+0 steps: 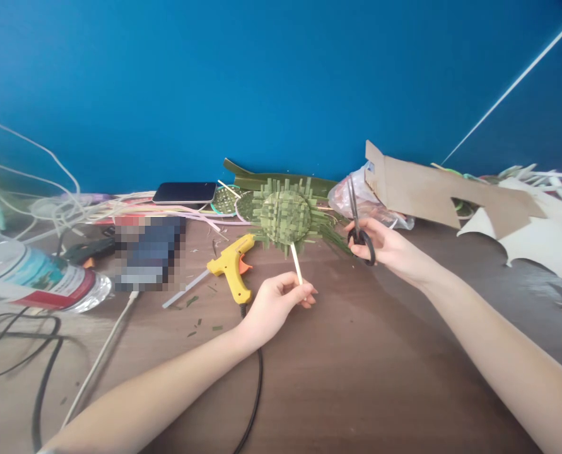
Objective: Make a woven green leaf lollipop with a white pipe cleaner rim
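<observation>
one stick, bearing a woven leaf fan, is pinched by the left hand over the table, while the right hand grips scissors that could nick the fan if the stick twists.

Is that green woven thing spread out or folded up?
Spread out: the green woven thing shows a wide face, with strip ends poking out around its edge.

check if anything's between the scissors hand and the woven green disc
Long green strips show between the woven green disc and the right hand; the clear plastic bag appears farther back, not between them.
</observation>
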The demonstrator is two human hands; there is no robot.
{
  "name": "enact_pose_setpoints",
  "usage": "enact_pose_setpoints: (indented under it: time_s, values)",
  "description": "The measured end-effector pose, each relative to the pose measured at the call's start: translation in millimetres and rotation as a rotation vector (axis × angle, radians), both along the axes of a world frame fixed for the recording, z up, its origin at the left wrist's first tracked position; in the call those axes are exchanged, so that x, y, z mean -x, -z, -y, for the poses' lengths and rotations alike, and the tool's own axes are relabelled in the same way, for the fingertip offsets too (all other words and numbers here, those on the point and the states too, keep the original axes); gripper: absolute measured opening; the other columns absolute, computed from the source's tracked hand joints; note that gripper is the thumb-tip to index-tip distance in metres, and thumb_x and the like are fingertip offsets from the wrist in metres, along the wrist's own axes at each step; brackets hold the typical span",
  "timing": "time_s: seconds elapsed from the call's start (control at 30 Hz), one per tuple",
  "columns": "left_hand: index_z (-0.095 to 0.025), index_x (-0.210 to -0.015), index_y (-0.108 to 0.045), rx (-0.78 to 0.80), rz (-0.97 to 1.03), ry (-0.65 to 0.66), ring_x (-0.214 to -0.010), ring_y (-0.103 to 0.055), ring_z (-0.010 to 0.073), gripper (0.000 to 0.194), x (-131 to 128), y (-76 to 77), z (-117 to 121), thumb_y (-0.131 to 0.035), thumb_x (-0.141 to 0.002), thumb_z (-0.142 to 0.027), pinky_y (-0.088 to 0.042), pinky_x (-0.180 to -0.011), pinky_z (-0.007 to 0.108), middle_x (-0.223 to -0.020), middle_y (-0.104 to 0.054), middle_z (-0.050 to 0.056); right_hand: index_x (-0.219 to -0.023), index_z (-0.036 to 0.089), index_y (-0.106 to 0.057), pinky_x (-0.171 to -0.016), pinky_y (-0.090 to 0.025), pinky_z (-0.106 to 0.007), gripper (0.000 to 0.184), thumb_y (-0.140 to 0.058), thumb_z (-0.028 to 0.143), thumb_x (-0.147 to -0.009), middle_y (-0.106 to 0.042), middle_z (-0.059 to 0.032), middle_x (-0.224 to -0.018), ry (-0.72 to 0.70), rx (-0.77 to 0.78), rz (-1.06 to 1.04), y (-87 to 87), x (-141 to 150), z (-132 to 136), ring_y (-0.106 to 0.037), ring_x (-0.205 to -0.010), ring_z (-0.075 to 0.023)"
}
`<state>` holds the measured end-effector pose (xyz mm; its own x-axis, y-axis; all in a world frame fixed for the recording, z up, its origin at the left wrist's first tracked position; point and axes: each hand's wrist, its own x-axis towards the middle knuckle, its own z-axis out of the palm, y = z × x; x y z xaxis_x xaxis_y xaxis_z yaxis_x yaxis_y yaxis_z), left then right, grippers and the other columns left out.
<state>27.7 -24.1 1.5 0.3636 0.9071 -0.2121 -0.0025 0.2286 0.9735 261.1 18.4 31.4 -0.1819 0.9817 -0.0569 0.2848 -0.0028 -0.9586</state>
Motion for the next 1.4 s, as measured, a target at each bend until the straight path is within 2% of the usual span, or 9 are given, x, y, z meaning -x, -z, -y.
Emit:
enact_pose_setpoints:
  time_s: [0.1, 0.27, 0.37, 0.47, 0.6, 0.73, 0.97, 1.2, 1.4]
  values:
    - [-0.014, -0.069, -0.062, -0.003, -0.007, -0.001, -0.06, -0.058, 0.0113, 0.022, 0, 0.4, 0, -0.064, -0.073, -0.036, -0.049, -0.067, 0.025, -0.065, -0.065, 0.002, -0.096, 0.02, -0.051, -0.049, -0.036, -0.022, 0.036, -0.068, 0.039, -0.071, -0.051, 0.0021, -0.072, -0.039, -0.015, -0.049, 4.5, 6, 4, -0.049, -0.061, -0.0106]
    - [-0.014, -0.068, -0.062, 0.001, -0.002, -0.018, -0.059, -0.056, 0.0102, 0.023, -1, 0.9, -1, -0.065, -0.072, -0.037, -0.047, -0.065, 0.024, -0.064, -0.064, 0.001, -0.107, 0.021, -0.048, -0.047, -0.033, -0.023, 0.039, -0.065, 0.038, -0.076, -0.06, -0.0029, -0.085, -0.133, -0.003, -0.16, 12.2, 15, 10, -0.044, -0.055, -0.0087]
    - [-0.015, -0.066, -0.06, 0.0, -0.004, -0.049, -0.058, -0.055, 0.0098, 0.023, -1, 0.7, -1, -0.065, -0.07, -0.037, -0.046, -0.063, 0.023, -0.062, -0.063, 0.0, -0.101, 0.022, -0.047, -0.048, -0.031, -0.023, 0.034, -0.065, 0.036, -0.077, -0.055, 0.0008, -0.076, -0.12, -0.074, -0.2, 16.7, 16, 10, -0.044, -0.057, -0.009]
    - [-0.015, -0.064, -0.058, -0.009, -0.01, -0.076, -0.056, -0.053, 0.0094, 0.024, -1, -0.4, -1, -0.066, -0.069, -0.037, -0.045, -0.061, 0.023, -0.06, -0.061, 0.0, -0.096, 0.022, -0.044, -0.046, -0.027, -0.023, 0.034, -0.063, 0.044, -0.078, -0.05, 0.0025, -0.071, -0.161, -0.135, -0.248, 18.4, 13, 10, -0.039, -0.053, -0.008]
    - [-0.016, -0.06, -0.053, -0.014, -0.02, -0.13, -0.054, -0.051, 0.0095, 0.025, -2, -2.2, 0, -0.067, -0.067, -0.036, -0.043, -0.059, 0.023, -0.057, -0.059, -0.002, -0.096, 0.021, -0.042, -0.042, -0.022, -0.024, 0.039, -0.05, 0.056, -0.082, -0.049, 0.0018, -0.072, -0.28, -0.165, -0.215, 16.6, 10, 13, -0.029, -0.045, -0.005]
    - [-0.017, -0.057, -0.049, -0.032, -0.045, -0.139, -0.054, -0.05, 0.0091, 0.029, -1, -3.0, 0, -0.067, -0.067, -0.037, -0.04, -0.059, 0.023, -0.055, -0.057, -0.003, -0.097, 0.02, -0.042, -0.042, -0.022, -0.024, 0.041, -0.048, 0.059, -0.082, -0.047, 0.0012, -0.073, -0.348, -0.142, -0.144, 12.4, 9, 18, -0.028, -0.046, -0.0055]
    - [-0.018, -0.057, -0.043, -0.112, -0.18, -0.136, -0.055, -0.046, 0.0094, 0.033, 3, -3.4, 0, -0.065, -0.07, -0.038, -0.034, -0.057, 0.022, -0.055, -0.053, -0.004, -0.093, 0.02, -0.045, -0.043, -0.02, -0.024, 0.045, -0.053, 0.061, -0.078, -0.046, 0.0001, -0.073, -0.318, -0.118, -0.107, 1.2, 11, 28, -0.028, -0.049, -0.0069]
    - [-0.018, -0.056, -0.041, -0.128, -0.234, -0.118, -0.053, -0.044, 0.0095, 0.035, 3, -6.2, 3, -0.064, -0.07, -0.04, -0.031, -0.055, 0.023, -0.053, -0.049, -0.005, -0.092, 0.02, -0.046, -0.053, -0.032, -0.026, 0.048, -0.053, 0.064, -0.076, -0.047, -0.0017, -0.073, -0.313, -0.169, -0.057, -2.9, 12, 29, -0.041, -0.061, -0.0125]
    - [-0.018, -0.057, -0.041, -0.138, -0.232, -0.096, -0.055, -0.043, 0.0097, 0.035, 4, -4.1, 2, -0.063, -0.072, -0.041, -0.032, -0.056, 0.023, -0.054, -0.048, -0.005, -0.091, 0.02, -0.046, -0.055, -0.032, -0.026, 0.047, -0.05, 0.065, -0.077, -0.045, 0.0004, -0.07, -0.273, -0.193, 0.016, -4.0, 13, 32, -0.039, -0.059, -0.0116]
